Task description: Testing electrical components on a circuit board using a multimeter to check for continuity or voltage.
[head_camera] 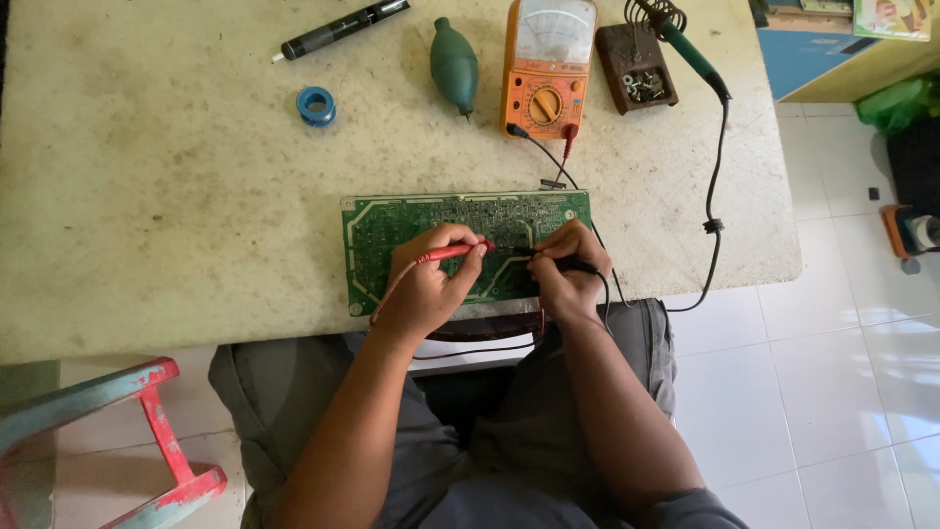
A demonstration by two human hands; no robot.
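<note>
Here we sit at table (pixel 147 196), green circuit board (pixel 392 235) at near edge. Our left hand (pixel 426 289) pinches red probe (pixel 455 252), tip on board centre. Our right hand (pixel 568 274), at 3 o'clock of left, grips black probe (pixel 580 264), tips nearly meeting. Beyond board at 12 o'clock, orange meter (pixel 546 69). Green bulb blower (pixel 454 67) at its 9 o'clock, then blue ring (pixel 316 106). Soldering iron (pixel 690 54) at meter's 3 o'clock.

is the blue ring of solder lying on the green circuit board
No, the small blue ring-shaped spool lies on the bare pale tabletop, well apart from the green rectangular circuit board where both hands work.
</note>
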